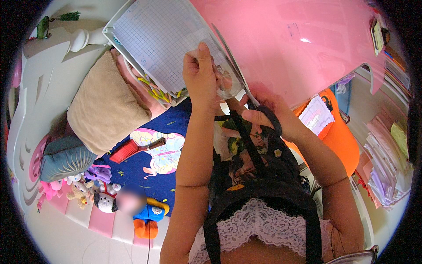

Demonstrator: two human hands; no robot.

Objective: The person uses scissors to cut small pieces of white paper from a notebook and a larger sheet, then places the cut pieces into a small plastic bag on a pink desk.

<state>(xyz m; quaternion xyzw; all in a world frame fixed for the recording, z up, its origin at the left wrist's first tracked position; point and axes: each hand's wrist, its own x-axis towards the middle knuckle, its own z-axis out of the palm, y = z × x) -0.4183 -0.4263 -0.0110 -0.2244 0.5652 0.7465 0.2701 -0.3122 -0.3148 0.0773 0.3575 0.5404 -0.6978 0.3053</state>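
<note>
My left hand (pixel 199 74) has its thumb raised and pinches a clear plastic piece (pixel 232 87), perhaps film or tape. Black-handled scissors (pixel 272 120) are in my right hand (pixel 278 104), fingers at the loops. Their long blades (pixel 227 49) point away from me, alongside the clear piece. Whether the blades touch it, I cannot tell. Under and beyond my left hand lies a sheet of grid-marked paper (pixel 155 43) on a white tray-like holder (pixel 113 41). Yellow and pinkish sticks (pixel 155 90) show at the holder's near edge.
A glossy pink tabletop (pixel 270 43) spans the far right. Leftward are a beige cushion (pixel 107 105), a red brush (pixel 127 150) on dark blue bedding (pixel 155 122), and several plush toys (pixel 105 199). An orange chair (pixel 344 142) and stacked papers (pixel 382 165) stand at right.
</note>
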